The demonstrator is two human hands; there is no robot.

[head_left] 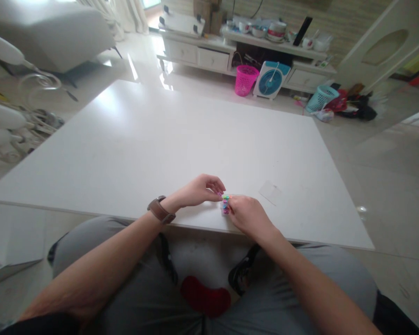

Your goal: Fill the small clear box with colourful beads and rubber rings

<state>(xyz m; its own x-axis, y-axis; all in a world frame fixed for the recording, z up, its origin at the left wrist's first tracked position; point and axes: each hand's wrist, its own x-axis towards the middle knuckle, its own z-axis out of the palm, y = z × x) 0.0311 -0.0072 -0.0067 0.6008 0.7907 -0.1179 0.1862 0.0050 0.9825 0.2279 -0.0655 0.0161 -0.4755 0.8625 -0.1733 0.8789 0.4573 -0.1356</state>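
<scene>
Near the front edge of the white table (202,130), both of my hands meet at a small clear case (225,208) filled with tiny green, pink, purple and blue pieces. My right hand (247,214) is closed on the case's right side, its fingers partly hiding it. My left hand (204,190), with a brown watch strap on the wrist, pinches a tiny purple piece (220,194) at the case's upper left corner. What kind of pieces these are is too small to tell. To the right of my right hand, a thin clear plastic sheet or lid (270,191) lies flat on the table.
Beyond the table stand a pink basket (246,80), a blue and white fan (271,80) and a white TV cabinet (212,59) with dishes on top. A light blue basket (321,97) is at the right. A grey sofa (56,32) fills the upper left.
</scene>
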